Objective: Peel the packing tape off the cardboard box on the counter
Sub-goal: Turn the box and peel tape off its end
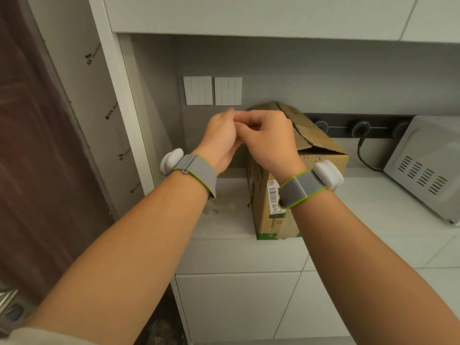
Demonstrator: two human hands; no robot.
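Box: I see the cardboard box (pixel 321 165) upright on the counter (pixel 373 220), flap raised | Hands: left hand (pixel 219 138) and right hand (pixel 268 140) meet at its top-left, fingers curled | Grip contents: cannot tell; tape not discernible.

A brown cardboard box (pixel 286 195), printed in green low down and labelled with a white barcode sticker, is stood upright on the pale counter (pixel 373 220), its top flaps raised.

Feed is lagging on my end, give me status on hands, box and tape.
Left hand and right hand together above cardboard box, fingers curled; grip unclear. Tape not visible from here. Box upright on counter, top flap raised. Nothing blocking.
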